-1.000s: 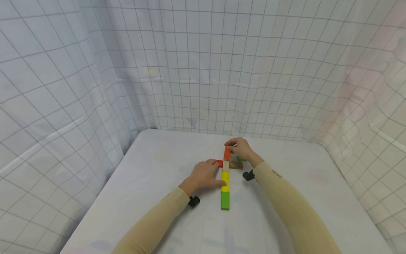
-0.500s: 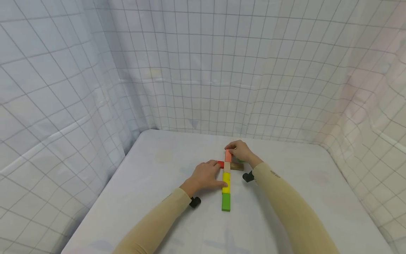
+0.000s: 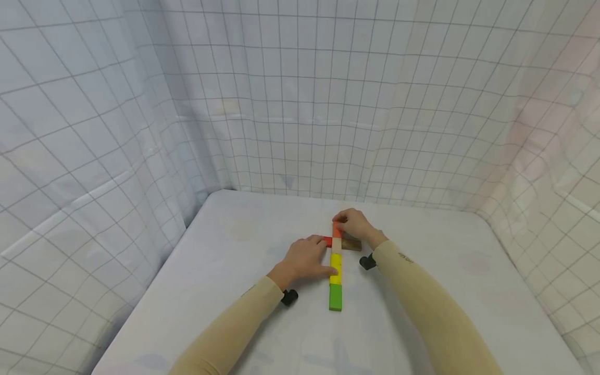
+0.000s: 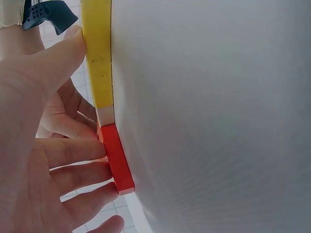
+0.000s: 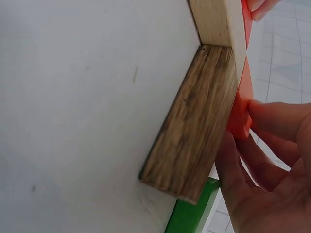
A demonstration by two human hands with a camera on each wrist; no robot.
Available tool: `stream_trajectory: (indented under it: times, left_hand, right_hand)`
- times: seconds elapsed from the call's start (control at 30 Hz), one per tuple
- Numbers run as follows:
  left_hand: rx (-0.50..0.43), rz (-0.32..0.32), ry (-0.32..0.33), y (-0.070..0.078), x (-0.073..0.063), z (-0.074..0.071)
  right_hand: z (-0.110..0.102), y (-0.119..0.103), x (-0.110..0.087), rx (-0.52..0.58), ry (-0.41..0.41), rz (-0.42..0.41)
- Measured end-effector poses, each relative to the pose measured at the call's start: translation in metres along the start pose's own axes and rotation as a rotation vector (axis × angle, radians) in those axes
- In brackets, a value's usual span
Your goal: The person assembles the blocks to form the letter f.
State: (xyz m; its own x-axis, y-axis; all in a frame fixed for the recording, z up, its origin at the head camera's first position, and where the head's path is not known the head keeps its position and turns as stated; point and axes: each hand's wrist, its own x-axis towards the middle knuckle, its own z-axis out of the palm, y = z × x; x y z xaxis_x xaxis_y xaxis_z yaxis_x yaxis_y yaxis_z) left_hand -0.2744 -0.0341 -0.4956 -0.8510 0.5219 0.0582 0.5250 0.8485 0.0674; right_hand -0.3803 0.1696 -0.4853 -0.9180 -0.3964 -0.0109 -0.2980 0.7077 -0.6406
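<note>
The right hand (image 3: 356,225) is narrowed to a pinch, its thumb and fingers holding the orange block (image 3: 336,229). That block lies just beyond the far end of the pale wooden block (image 3: 336,245), in line with it, and the two look to meet.

The left hand (image 3: 304,258) is spread wide to the left of the pale block, thumb well apart from the fingers. Its fingertips rest against the red block (image 4: 117,158), which touches the pale block's left side. Its thumb touches the yellow section (image 4: 99,53), which runs from the pale block's near end; whether this is one piece or more cannot be told.

On the pale block's right side, the dark brown block (image 5: 192,126) meets it end-on, its grain showing clearly. Farther on the near side of the pale block, past the yellow section, a bright green block (image 3: 335,297) ends the row. Another green piece (image 5: 194,211) shows to the right of the pale block, partly hidden behind the brown one.

Black wrist devices (image 3: 289,297) and tan sleeves (image 3: 234,328) lie nearer the person than the pale block. The white counter (image 3: 262,224) spreads on all sides of the pale block, and a grid-patterned curtain (image 3: 300,104) hangs well beyond it.
</note>
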Motion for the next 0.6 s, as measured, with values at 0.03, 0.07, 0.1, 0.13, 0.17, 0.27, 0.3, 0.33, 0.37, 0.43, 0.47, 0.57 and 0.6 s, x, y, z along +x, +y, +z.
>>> stream_trajectory:
  times: [0.03,0.07,0.1,0.13,0.17,0.27,0.3,0.33,0.37,0.43,0.47,0.57,0.6]
  left_hand:
    - [-0.001,0.002,-0.001,-0.0001,0.0005,-0.0001]
    - [0.0,0.003,-0.002,-0.0003,0.0007,0.0]
    - [0.001,0.005,-0.003,-0.0004,0.0009,0.0]
    - [0.001,0.005,-0.006,-0.0005,0.001,0.0001]
    - [0.001,0.005,-0.007,-0.0006,0.0011,0.0003]
    - [0.007,0.003,-0.016,-0.0003,0.0013,0.0005]
    - [0.005,0.001,-0.017,-0.0001,0.0013,0.0004]
    - [0.005,0.0,-0.017,0.0001,0.0008,0.0004]
    - [0.003,-0.001,-0.017,0.0004,0.0004,0.0002]
    - [0.0,-0.002,-0.016,0.0009,-0.0004,-0.0004]
    - [0.0,-0.003,-0.016,0.001,-0.0007,-0.0005]
    - [-0.004,-0.003,-0.017,0.0011,-0.0008,-0.0004]
    - [-0.004,-0.003,-0.019,0.0011,-0.0008,-0.0002]
  right_hand:
    - [0.0,0.0002,0.0004,-0.015,-0.009,0.001]
    - [-0.0002,0.0005,0.0008,-0.022,-0.019,0.004]
    - [-0.0002,0.0006,0.0011,-0.031,-0.029,0.008]
    - [-0.0005,0.0007,0.0012,-0.036,-0.039,0.015]
    - [-0.0008,0.0006,0.0012,-0.035,-0.048,0.021]
    - [-0.0021,0.0007,0.0012,-0.023,-0.072,0.039]
    - [-0.0026,0.0007,0.0011,-0.024,-0.079,0.039]
    - [-0.0028,0.0005,0.0008,-0.023,-0.086,0.039]
    - [-0.0032,0.0002,0.0005,-0.023,-0.092,0.037]
    - [-0.004,-0.0008,-0.0003,-0.03,-0.1,0.03]
    - [-0.0043,-0.0013,-0.0006,-0.037,-0.103,0.028]
    - [-0.0049,-0.0023,-0.0014,-0.056,-0.113,0.024]
    - [-0.0047,-0.0025,-0.0017,-0.063,-0.114,0.022]
